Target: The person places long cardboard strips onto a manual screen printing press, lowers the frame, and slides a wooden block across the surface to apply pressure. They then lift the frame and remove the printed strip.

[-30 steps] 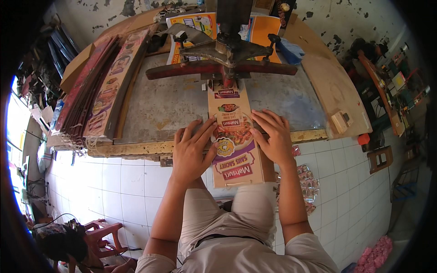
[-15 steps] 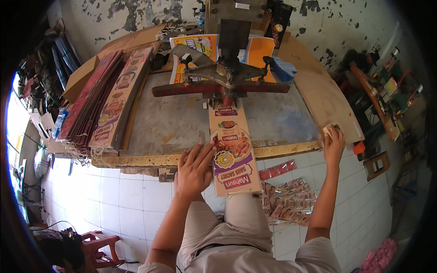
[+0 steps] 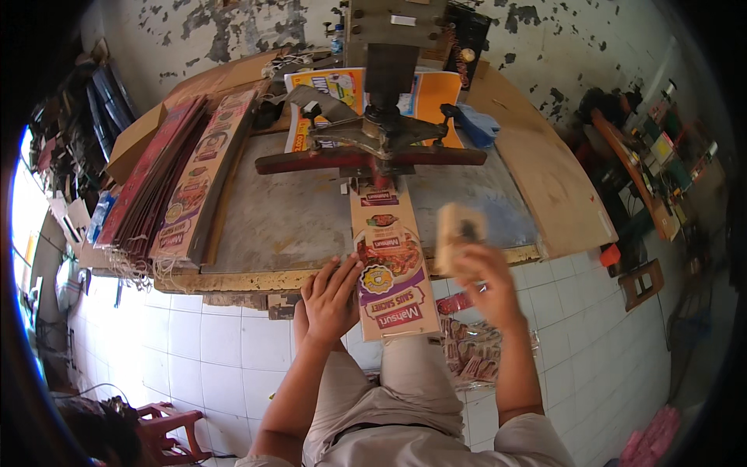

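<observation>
A long printed cardboard strip (image 3: pixel 389 268), beige and purple with a food picture, lies lengthwise in front of me, its near end jutting past the table edge. Its far end sits under the red-edged crossbar (image 3: pixel 311 162) of a metal press. My left hand (image 3: pixel 331 300) rests open along the strip's left side, fingertips at its edge. To the right of the strip, my right hand (image 3: pixel 492 284) is closed on a light wooden block (image 3: pixel 457 229) with a dark spot on its face, raised over the table's front edge and blurred by motion.
Stacked printed strips (image 3: pixel 206 171) with white strings stand on the left of the metal-topped table (image 3: pixel 288 226). Colourful printed sheets (image 3: pixel 436 89) and a blue object (image 3: pixel 476 124) lie behind the press. Clear-wrapped packets (image 3: pixel 471 354) and a red stool (image 3: pixel 171 428) are below.
My right hand has lifted the wooden block off the table's right side and carried it left, close to the strip. My left hand stays at the strip's edge.
</observation>
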Available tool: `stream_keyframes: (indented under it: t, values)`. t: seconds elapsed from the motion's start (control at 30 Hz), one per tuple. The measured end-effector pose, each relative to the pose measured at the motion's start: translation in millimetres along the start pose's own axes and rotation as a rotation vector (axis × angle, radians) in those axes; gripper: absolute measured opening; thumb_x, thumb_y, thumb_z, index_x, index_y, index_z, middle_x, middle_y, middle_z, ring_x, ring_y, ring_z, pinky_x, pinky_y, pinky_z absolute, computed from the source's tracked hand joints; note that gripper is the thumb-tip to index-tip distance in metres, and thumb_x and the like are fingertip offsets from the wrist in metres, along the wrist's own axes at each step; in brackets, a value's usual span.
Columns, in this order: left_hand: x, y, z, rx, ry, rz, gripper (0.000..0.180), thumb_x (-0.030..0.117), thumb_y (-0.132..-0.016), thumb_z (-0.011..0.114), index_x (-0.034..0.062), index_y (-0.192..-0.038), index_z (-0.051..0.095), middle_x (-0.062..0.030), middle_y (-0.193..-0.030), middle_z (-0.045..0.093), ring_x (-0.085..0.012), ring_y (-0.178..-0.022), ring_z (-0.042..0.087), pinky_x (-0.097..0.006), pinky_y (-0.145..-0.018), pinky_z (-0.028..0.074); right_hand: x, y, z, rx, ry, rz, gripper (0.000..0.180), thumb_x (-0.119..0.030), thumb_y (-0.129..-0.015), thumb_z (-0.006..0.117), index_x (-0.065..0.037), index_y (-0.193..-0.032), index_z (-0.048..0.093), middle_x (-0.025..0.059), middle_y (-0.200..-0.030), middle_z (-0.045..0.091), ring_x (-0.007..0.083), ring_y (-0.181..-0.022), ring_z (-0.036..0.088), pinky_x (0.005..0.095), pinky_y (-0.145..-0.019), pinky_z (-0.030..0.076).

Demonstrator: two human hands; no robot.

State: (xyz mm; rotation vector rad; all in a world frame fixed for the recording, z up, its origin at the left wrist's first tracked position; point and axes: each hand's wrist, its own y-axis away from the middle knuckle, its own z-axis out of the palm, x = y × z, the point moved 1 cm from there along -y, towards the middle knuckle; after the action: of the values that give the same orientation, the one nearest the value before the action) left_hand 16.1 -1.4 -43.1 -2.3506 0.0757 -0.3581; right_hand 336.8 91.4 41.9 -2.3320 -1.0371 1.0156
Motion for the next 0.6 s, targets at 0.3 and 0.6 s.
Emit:
stream_keyframes:
  t: [0.3,0.6]
  values:
    - [-2,3,3,0.008,-0.011,0.034,0.056,0.026,-0.095,0.076,0.0165,-0.150,0.073,-0.0002,-0.157,0.071,-0.0257,-0.146,0.061,-0.043,-0.122,0.035,-60,-26,39,-0.250,-0.161,-0.191,0.046,-0.011,-0.087,0.089,-0.011,-0.132,0.077,0.0052,-0.145,0.072,0.0328,-0.137,0.065,0.0503,-0.118,0.049]
    - [-3,3,8,0.039,-0.022,0.025,0.050,0.022,-0.094,0.078,0.0186,-0.145,0.076,0.0028,-0.154,0.073,-0.0232,-0.142,0.063,-0.042,-0.118,0.038,74,-55,2,0.079,0.262,0.148,0.030,-0.016,-0.098,0.083,-0.005,-0.125,0.078,0.0156,-0.139,0.074,0.0385,-0.133,0.066,0.0515,-0.117,0.050]
